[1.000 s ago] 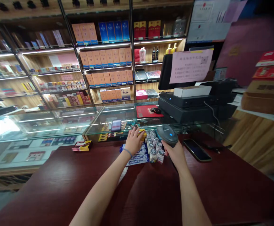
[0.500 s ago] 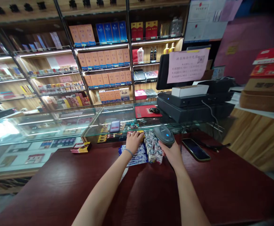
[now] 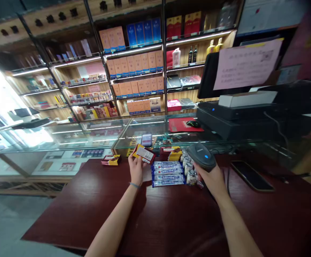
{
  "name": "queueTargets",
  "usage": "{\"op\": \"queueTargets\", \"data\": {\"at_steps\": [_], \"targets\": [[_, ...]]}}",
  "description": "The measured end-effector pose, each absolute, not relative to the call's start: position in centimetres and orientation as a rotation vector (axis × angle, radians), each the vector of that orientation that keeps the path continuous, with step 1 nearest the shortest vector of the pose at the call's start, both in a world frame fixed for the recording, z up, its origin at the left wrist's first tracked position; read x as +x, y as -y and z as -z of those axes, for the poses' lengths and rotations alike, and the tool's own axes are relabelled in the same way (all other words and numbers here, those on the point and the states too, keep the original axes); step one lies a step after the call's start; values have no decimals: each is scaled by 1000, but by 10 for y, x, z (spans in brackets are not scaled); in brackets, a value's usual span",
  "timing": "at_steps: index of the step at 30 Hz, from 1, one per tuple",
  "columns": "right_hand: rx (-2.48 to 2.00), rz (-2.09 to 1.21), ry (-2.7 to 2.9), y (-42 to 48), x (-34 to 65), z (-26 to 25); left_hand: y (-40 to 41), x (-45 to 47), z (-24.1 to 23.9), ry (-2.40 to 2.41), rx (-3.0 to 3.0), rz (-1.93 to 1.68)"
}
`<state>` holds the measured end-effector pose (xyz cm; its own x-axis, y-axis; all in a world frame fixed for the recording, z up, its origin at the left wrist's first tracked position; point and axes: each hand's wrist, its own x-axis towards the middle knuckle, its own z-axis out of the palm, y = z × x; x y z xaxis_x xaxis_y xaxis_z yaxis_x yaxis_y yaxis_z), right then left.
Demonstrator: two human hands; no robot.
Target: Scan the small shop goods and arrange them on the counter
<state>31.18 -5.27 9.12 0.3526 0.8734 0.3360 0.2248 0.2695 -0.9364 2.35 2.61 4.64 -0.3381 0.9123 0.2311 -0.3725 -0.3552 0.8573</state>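
"In the head view, what was the left hand doing?"
"It pinched a red-and-yellow pack, tilted, its white label showing, near the blue packets."
"And the right hand?"
"Wrapped around a dark scanner by the small jars, well apart from the left."
"Anything else?"
"More packs sat stacked behind the packets; a phone lay to the right."

Holding scanner in right hand, red-and-yellow box in left hand.
Pinching box with white label facing camera, near stacked boxes and blue-white packets; gripping scanner by small jars, left of phone on table.
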Motion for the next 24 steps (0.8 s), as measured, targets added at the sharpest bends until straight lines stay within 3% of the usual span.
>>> {"op": "queueTargets", "data": {"at_steps": [8, 14, 24], "targets": [[-1202, -903, 1469, 65, 245, -78, -21, -31, -11, -759, 556, -1824], [-1199, -853, 1870, 62, 229, -52, -29, -38, -9, -695, 436, -1847], [-1256, -774, 1958, 59, 229, -30, -28, -38, -14, -701, 377, -1832]]}}
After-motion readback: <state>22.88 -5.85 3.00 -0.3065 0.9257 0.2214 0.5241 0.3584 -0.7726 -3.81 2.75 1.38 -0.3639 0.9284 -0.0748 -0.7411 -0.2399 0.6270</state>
